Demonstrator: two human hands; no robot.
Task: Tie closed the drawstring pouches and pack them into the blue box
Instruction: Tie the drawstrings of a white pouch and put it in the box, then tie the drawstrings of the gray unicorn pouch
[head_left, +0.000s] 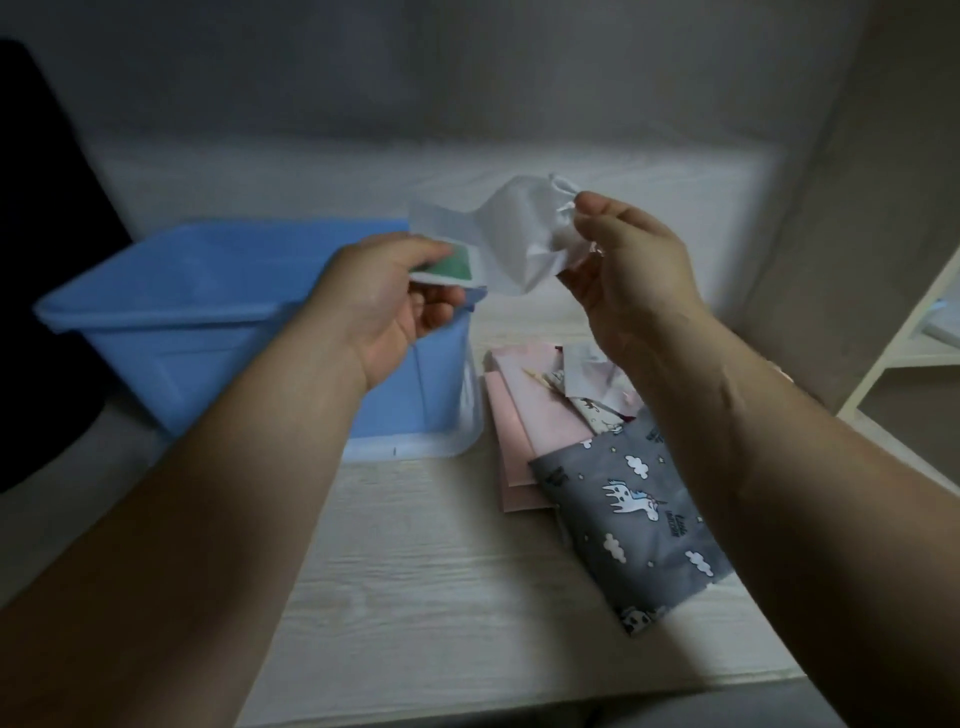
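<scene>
Two bare hands hold one white pouch (498, 228) in the air at 12 o'clock, above the table (441, 571). The left hand (384, 296), at 11 o'clock, pinches the pouch's flat bottom corner, where a green patch (454, 265) shows, between thumb and curled fingers. The right hand (628, 260), at 1 o'clock, has its fingers curled round the gathered, crumpled neck. The pouch stretches between them, just above the near right corner of the blue box (156, 317), which sits at 9 o'clock. At 4 o'clock, pouches lie in a loose pile just beside the box: pink pouches (524, 410) underneath and a grey unicorn-print pouch (634, 519) nearest the person.
</scene>
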